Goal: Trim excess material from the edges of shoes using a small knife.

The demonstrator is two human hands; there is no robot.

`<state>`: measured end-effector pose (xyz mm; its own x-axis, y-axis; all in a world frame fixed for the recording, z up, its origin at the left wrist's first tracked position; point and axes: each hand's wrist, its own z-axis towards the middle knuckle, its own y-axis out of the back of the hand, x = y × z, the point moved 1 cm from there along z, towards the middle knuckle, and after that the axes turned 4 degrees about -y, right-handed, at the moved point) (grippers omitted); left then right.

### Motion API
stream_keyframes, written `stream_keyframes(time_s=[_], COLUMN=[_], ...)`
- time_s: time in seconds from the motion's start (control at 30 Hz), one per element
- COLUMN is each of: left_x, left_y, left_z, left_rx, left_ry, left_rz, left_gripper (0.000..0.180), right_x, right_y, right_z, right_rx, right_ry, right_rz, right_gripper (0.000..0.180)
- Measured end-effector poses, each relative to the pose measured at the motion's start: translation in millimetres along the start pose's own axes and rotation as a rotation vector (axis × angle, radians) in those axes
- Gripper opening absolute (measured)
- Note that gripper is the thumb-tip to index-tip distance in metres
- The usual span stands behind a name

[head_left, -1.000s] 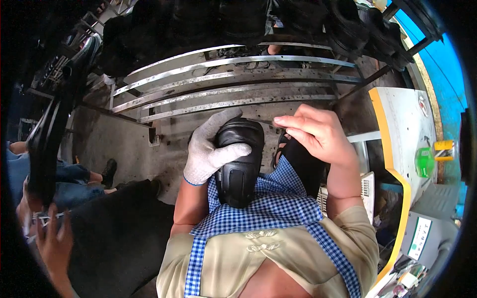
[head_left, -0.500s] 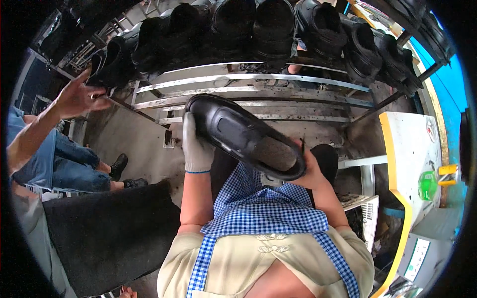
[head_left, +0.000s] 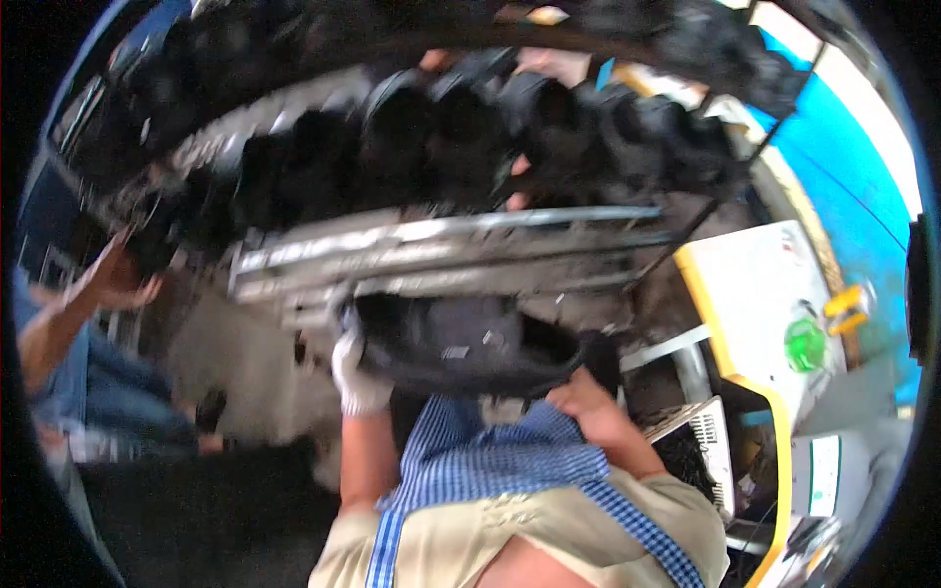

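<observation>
A black shoe [head_left: 431, 338] is held level in front of my checked apron, its toe to the left and its opening to the right. My left hand [head_left: 355, 367], in a pale knitted glove, is closed around the toe end. At the heel, my bare right hand [head_left: 585, 400] grips the shoe's lower edge. The picture is smeared by motion, so fine finger detail is lost. Just beyond stands a metal rack [head_left: 451, 230] with rows of black shoes [head_left: 392, 127] on it.
At the left a co-worker's hand [head_left: 127, 274] reaches toward the rack. A dark bench-like surface [head_left: 196, 514] lies at the lower left. To my right are a white table [head_left: 750, 284] with a yellow edge, a green bottle [head_left: 806, 345] and a white basket [head_left: 723, 461].
The view has tipped up, showing a higher row of the rack. The shoe sits lower in view and has turned from slanted to nearly level. Both hands keep hold of it.
</observation>
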<state>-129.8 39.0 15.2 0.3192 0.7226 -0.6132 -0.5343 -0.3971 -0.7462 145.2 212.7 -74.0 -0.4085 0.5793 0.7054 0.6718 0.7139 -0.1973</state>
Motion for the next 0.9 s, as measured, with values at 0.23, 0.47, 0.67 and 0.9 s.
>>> stream_keyframes(time_s=[0.23, 0.47, 0.67, 0.9], left_x=[22.9, 13.5, 35.5, 21.8], left_y=[-22.9, -56.2, 15.5, 34.6], left_z=[13.5, 7.3, -66.1, -97.8], left_rx=[0.318, 0.426, 0.103, 0.012], left_ry=[-0.068, -0.133, 0.382, 0.201], left_rz=[-0.195, 0.010, 0.030, 0.434], left_gripper=[0.039, 0.048, 0.041, 0.032], right_x=[37.2, 92.9, 260.1, 476.9], right_y=[11.6, 63.4, 73.2, 77.7], right_z=[-45.8, -117.3, -204.4, -240.3], right_rx=[0.372, 0.084, -0.712, -1.040], right_ry=[0.706, 1.092, 1.887, 1.834], right_rz=[0.275, 0.729, 0.416, -0.093], right_gripper=[0.062, 0.057, 0.055, 0.050])
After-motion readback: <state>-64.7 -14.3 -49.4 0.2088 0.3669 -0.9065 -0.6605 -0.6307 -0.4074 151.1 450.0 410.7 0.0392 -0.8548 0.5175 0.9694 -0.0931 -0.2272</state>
